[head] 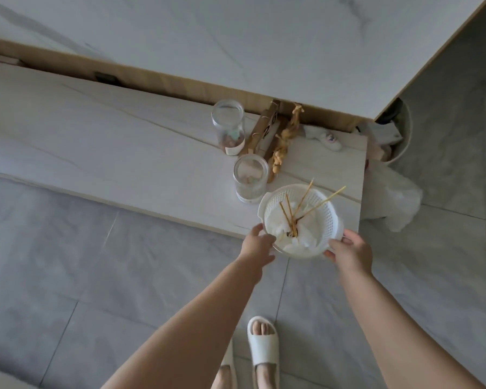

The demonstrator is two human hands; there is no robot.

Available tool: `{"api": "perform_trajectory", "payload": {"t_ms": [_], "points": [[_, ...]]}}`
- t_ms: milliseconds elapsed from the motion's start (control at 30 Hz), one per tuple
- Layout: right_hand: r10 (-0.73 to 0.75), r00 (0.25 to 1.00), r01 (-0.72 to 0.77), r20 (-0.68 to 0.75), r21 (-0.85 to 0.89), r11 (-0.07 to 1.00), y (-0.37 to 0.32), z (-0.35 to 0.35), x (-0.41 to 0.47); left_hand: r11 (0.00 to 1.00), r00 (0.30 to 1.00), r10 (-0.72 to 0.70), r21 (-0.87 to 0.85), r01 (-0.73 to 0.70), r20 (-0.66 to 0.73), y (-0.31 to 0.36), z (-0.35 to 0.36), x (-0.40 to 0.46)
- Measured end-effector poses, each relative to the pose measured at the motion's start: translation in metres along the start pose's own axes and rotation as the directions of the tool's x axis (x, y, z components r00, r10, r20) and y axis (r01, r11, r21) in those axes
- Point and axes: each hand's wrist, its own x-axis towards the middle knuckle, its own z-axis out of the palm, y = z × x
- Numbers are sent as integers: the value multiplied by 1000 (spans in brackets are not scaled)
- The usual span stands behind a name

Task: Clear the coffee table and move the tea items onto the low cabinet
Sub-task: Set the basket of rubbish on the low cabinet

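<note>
A white slotted plastic basket sits at the near right corner of the low marble tabletop. It holds crumpled white tissues and several bamboo skewers. My left hand grips the basket's left rim and my right hand grips its near right rim. Just behind the basket stands a clear glass jar. A second glass jar stands farther back.
A wooden block calendar and dried yellow flowers lie beside the jars. A higher marble surface overhangs behind. A white bin with rubbish and a plastic bag are on the grey tiled floor to the right.
</note>
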Motion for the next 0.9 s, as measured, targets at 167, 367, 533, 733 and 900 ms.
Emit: {"api": "perform_trajectory", "payload": {"t_ms": [167,367,533,733,900], "points": [[-9,1000,8,-18,-91,996,6,10,40,999,1000,-30,26,30,-1,-2,15,30],[-26,999,22,-37,-86,996,4,16,57,1000,1000,-13,29,13,20,-2,25,45],[-2,999,-5,-41,-186,983,5,14,43,989,999,0,151,7,-47,-2,18,36],[-24,996,63,89,-463,884,-8,10,-32,904,981,125,425,-52,-146,4,-22,-14],[-56,873,387,485,-615,687,-31,12,-110,735,971,180,677,-27,-156,2,-66,-88]]}}
